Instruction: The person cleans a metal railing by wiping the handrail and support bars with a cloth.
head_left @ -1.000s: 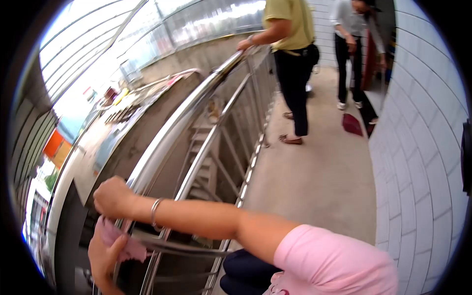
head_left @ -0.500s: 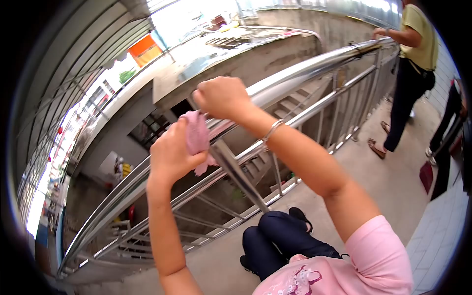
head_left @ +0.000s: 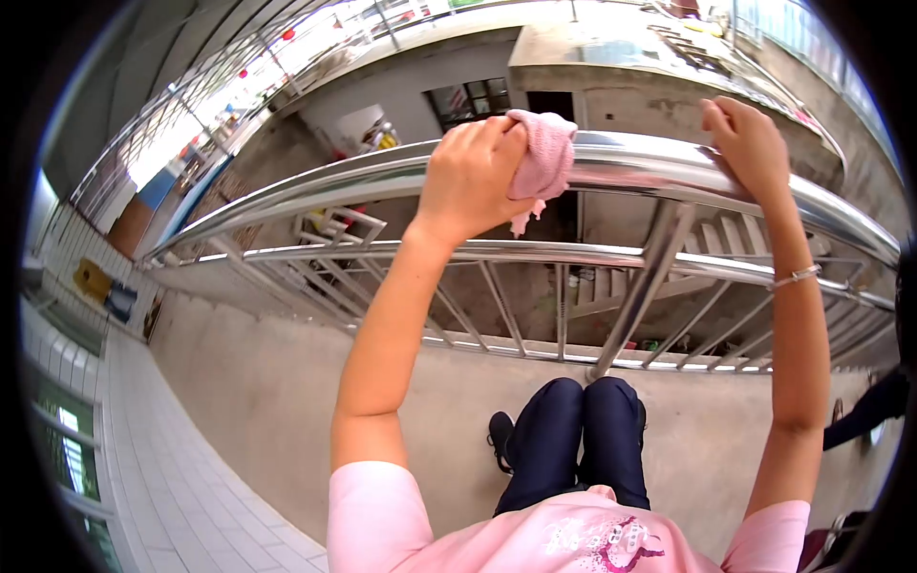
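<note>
My left hand is closed around a bunched pink cloth, pressed against the top tube of a shiny metal railing. A ragged end of the cloth hangs below the hand. Further right, my right hand is raised at the top rail with its fingers curled in. Nothing shows in its grip, and its wrist, wearing a bracelet, crosses in front of the rail.
Below the top tube run a lower rail and slanting bars. Beyond the railing are a drop, stairs and a concrete roof. A tiled wall stands left of the walkway. Part of another person's dark-trousered leg shows at right.
My view has swung left and down. My hands, close together before, are now well apart along the rail. The cloth is still in my left hand.
</note>
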Motion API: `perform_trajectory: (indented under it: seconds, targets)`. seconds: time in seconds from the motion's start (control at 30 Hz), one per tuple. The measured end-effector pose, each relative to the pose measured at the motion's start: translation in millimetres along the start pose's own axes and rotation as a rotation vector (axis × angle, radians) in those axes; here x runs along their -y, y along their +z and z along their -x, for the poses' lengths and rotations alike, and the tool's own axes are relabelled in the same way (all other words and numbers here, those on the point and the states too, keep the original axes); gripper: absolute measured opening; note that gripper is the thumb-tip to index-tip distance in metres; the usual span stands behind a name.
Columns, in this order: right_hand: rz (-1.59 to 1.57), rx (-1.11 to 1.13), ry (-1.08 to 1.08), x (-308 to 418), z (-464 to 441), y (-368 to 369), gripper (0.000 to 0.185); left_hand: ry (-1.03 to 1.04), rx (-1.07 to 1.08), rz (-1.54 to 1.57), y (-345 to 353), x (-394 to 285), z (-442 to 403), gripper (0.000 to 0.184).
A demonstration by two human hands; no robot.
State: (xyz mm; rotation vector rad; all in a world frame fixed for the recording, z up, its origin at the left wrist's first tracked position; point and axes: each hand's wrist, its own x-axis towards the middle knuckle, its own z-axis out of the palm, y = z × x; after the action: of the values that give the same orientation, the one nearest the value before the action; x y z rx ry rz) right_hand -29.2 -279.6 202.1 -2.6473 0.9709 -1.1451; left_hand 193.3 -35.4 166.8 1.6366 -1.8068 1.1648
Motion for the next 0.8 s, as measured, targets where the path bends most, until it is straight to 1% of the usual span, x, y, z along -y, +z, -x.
perform_trajectory:
  seconds: [0.13, 0.2, 0.23, 0.33, 0.47, 0.5, 0.53, 0.6, 0.63, 0.67, 0.73, 0.77, 0.8]
  targets:
    - [-0.003, -0.026, -0.033, -8, -3, 6, 0.040, -0.151, 0.193, -0.143, -36, 50, 35, 0.063]
    - [-0.001, 0.012, -0.008, -7, -3, 4, 0.040, -0.243, 0.254, -0.180, -51, 78, 57, 0.066]
    - [-0.019, 0.003, -0.031, -8, -4, 5, 0.041, -0.288, 0.291, -0.174, -60, 90, 67, 0.066]
    - [-0.024, 0.014, -0.023, -9, -3, 6, 0.041, -0.352, 0.317, -0.205, -81, 114, 86, 0.064]
    - [-0.009, 0.026, 0.002, -8, -3, 5, 0.041, -0.426, 0.343, -0.195, -103, 148, 111, 0.066]
    - [-0.006, 0.025, 0.001, -8, -4, 5, 0.041, -0.489, 0.365, -0.220, -109, 155, 117, 0.067]
    - [-0.012, 0.015, -0.009, -8, -4, 5, 0.041, -0.490, 0.364, -0.220, -111, 160, 124, 0.067]
    - [-0.024, 0.011, -0.020, -8, -2, 7, 0.041, -0.506, 0.283, -0.176, -119, 163, 137, 0.067]
    - [-0.024, 0.017, -0.014, -9, -2, 7, 0.041, -0.517, 0.255, -0.206, -117, 174, 156, 0.071]
    - [-0.023, 0.017, -0.009, -9, -4, 6, 0.041, -0.520, 0.253, -0.212, -109, 172, 166, 0.071]
    - [-0.020, 0.015, -0.004, -8, -3, 5, 0.041, -0.441, -0.079, -0.198, -95, 164, 180, 0.073]
    - [-0.012, 0.016, 0.000, -7, -3, 5, 0.042, -0.369, -0.131, -0.239, -90, 164, 191, 0.058]
    - [-0.016, 0.016, -0.003, -8, -5, 6, 0.042, -0.595, -0.184, -0.062, -74, 172, 222, 0.055]
